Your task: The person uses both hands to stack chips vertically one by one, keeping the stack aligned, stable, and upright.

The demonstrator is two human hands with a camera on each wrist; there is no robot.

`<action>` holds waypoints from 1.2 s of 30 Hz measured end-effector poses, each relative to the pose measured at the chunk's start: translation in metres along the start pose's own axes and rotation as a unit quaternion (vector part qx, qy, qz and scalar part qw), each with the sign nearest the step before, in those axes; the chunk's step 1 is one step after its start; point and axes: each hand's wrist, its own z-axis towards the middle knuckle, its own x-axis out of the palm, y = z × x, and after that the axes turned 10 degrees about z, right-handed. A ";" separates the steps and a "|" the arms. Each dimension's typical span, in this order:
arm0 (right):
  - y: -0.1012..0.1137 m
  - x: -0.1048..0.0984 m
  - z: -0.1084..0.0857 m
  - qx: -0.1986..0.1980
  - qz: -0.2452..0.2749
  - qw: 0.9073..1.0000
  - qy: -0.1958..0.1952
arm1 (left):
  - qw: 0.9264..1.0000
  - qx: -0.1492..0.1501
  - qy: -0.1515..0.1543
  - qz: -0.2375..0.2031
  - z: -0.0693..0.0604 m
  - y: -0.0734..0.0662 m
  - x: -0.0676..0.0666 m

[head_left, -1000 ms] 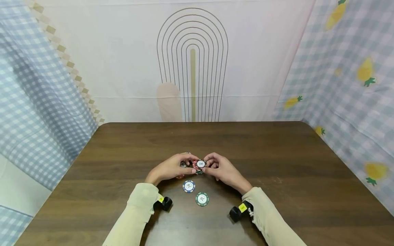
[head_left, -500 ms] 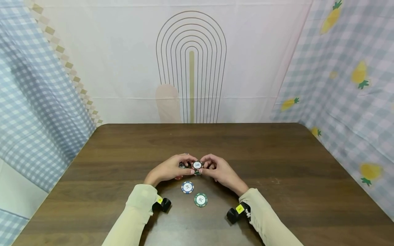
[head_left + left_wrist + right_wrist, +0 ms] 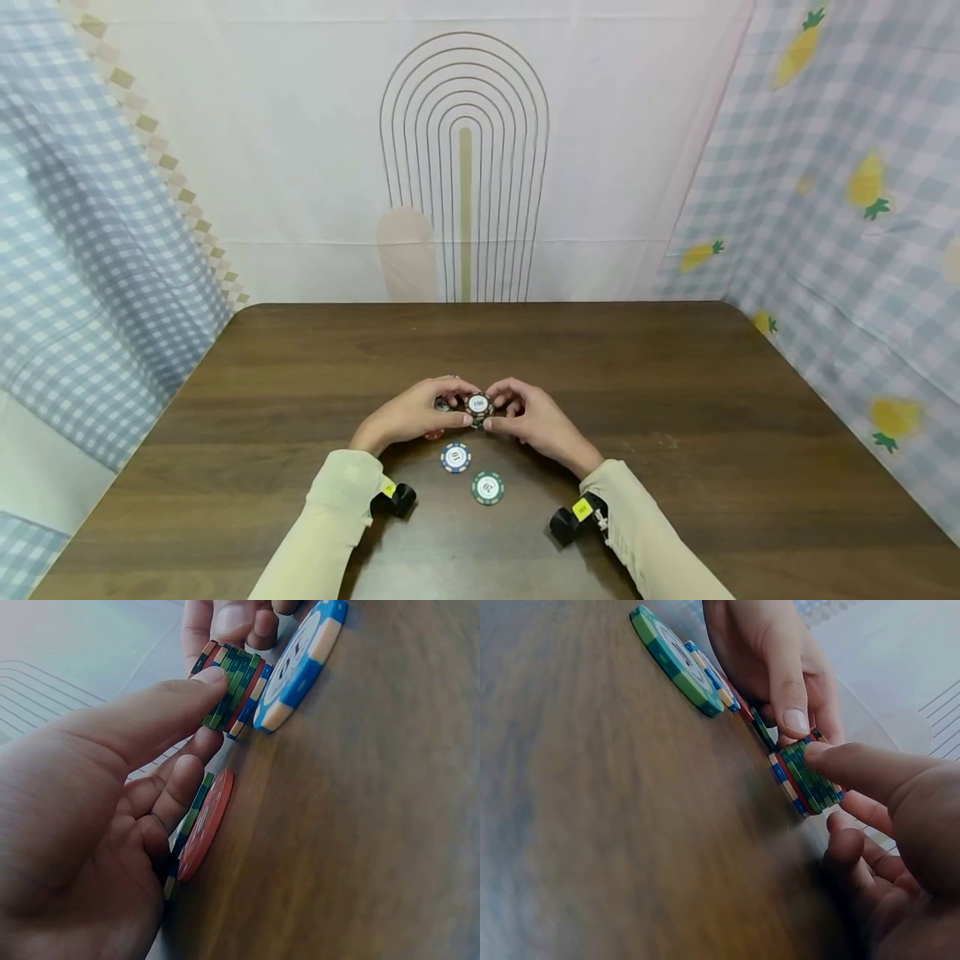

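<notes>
In the head view, a stack of poker chips (image 3: 478, 405) stands mid-table, topped by a black-edged chip marked 100. Thumb and fingers of my left hand (image 3: 420, 408) hold its left side. Opposite, my right hand (image 3: 546, 421) grips it between thumb and forefinger. From the right wrist, the stack (image 3: 804, 780) shows a blue-and-white chip at the bottom, a red one, then several green ones. Its edges look nearly flush. Beneath my left hand lie a red chip (image 3: 206, 825) and a green-edged chip (image 3: 196, 802), both partly hidden.
Nearer me, a blue chip (image 3: 455, 457) marked 10 and a green chip (image 3: 488, 487) marked 20 lie flat on the brown wooden table (image 3: 675, 367). A pale cloth (image 3: 300, 150) hangs behind the table, and checked curtains (image 3: 840, 208) hang at the sides.
The black-edged 100 chip has shifted left and now sits squarely over the stack, covering the red chip that showed beside it. My right hand has come closer to the left. The view has shifted slightly.
</notes>
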 end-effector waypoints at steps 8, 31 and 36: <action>-0.006 0.002 0.004 -0.001 -0.031 1.000 0.005 | 1.000 -0.005 -0.001 0.003 0.001 0.004 -0.001; -0.004 -0.002 0.001 0.016 -0.100 0.995 -0.021 | 1.000 -0.011 0.004 -0.023 0.007 -0.005 0.004; -0.004 0.005 0.007 0.006 -0.099 0.995 -0.018 | 0.999 -0.031 -0.007 -0.032 0.000 -0.003 0.001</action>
